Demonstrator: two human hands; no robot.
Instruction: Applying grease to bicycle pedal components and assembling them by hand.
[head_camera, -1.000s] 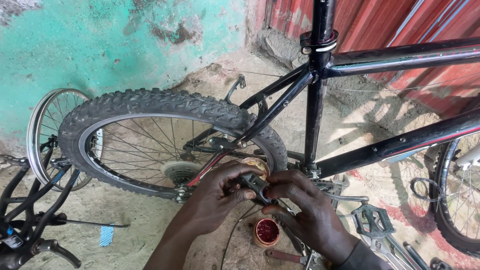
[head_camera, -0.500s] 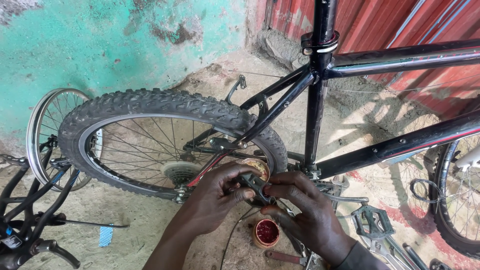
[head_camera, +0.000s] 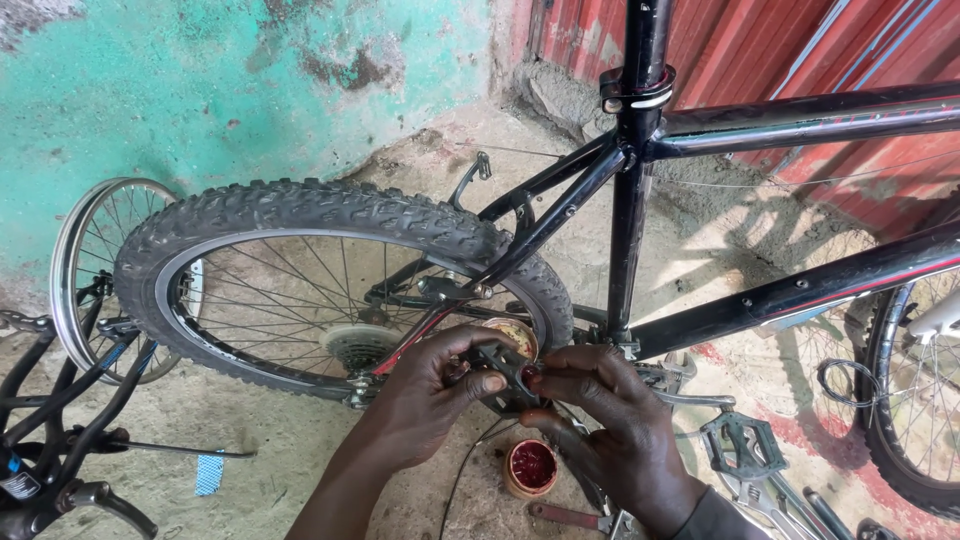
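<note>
The small dark metal bicycle part (head_camera: 503, 368) sits between my hands, just in front of the black knobbly rear tyre (head_camera: 330, 215). My left hand (head_camera: 430, 395) curls closed around it, thumb pressed on top. My right hand (head_camera: 610, 425) pinches its other end with bent fingers, above a small round tin of red grease (head_camera: 531, 467).

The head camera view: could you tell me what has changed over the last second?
Almost nothing visibly changed. The left hand and right hand remain closed together on the small dark part beside the rear wheel, with at most a slight shift of the fingers. The small red-filled tin on the ground and the black bicycle frame stayed in place.
</note>
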